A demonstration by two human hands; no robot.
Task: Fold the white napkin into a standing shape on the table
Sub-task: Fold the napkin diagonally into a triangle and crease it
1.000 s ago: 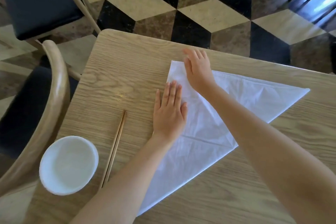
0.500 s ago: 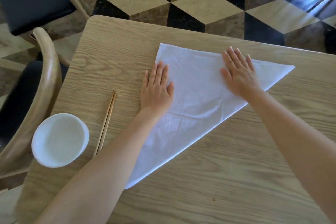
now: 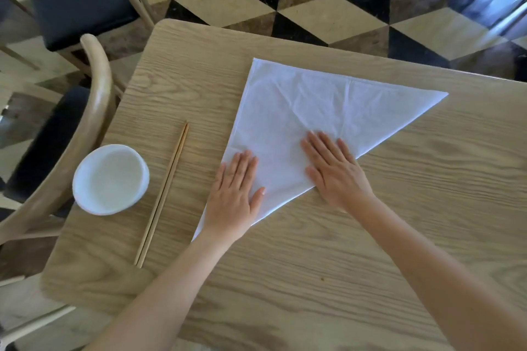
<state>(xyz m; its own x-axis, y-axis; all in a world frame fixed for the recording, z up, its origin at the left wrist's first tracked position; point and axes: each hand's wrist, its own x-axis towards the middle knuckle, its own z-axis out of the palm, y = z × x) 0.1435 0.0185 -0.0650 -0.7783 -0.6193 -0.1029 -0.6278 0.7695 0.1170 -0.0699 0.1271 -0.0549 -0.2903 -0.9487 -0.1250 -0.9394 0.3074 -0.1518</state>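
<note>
No text, label, brand, number or sign can be read anywhere in view. The white napkin [image 3: 308, 111] under the fingers [image 3: 322, 148] is plain cloth, the bowl [image 3: 110, 179] and chopsticks [image 3: 162, 196] left of the fingers appear unmarked, though the wide, soft view could hide fine print.

Napkin [image 3: 313, 111] lies flat on the surface [image 3: 370, 236], centre-right, with both hands on its near part: left hand [image 3: 232, 194] at the near-left edge, right hand [image 3: 336, 171] just right. Chopsticks [image 3: 162, 194] lie left of the napkin, bowl [image 3: 109, 179] further left near the edge, chair [image 3: 71, 137] beyond it.
</note>
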